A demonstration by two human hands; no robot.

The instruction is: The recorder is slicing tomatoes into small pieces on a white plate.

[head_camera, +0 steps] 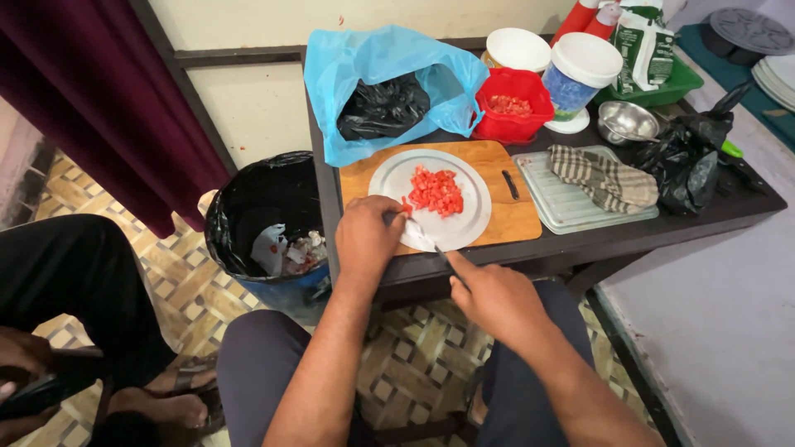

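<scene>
Two hands work at a white plate [464,217] on a wooden cutting board [505,217]. The left hand [367,234] curls over a tomato piece [406,207]; the right hand [494,295] grips a knife [424,238]. Its blade runs diagonally, tip toward the left fingers, so a slip could nick them. Diced tomato [436,190] lies mid-plate.

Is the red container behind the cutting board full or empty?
Partly filled. The red container stands open and upright, with chopped red pieces covering its bottom; its walls show well above them. How deep the layer is, cannot tell.
</scene>
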